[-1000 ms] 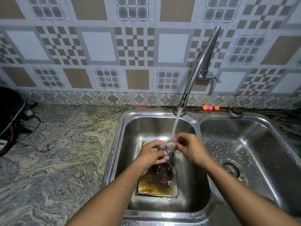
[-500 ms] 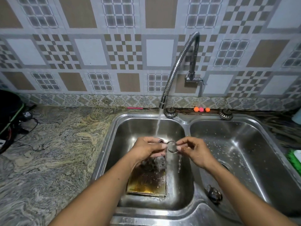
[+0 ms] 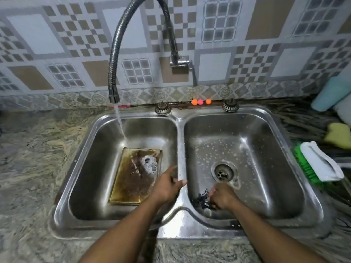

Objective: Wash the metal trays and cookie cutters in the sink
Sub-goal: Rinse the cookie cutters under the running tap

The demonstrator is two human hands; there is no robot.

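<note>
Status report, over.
Left grip open at sink divider. Right grip on dark metal cookie cutters, right basin, hold unclear. Stained rectangular metal tray under running tap.

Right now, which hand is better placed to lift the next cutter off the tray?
Probably left. The left hand hangs open at the right edge of the tray, close to the pale cutters on it. The right hand is across the divider, at a dark pile.

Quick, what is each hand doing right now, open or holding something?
Left hand: open, holding nothing.
Right hand: curled at the dark cookie cutters; whether it grips one cannot be told.
</note>
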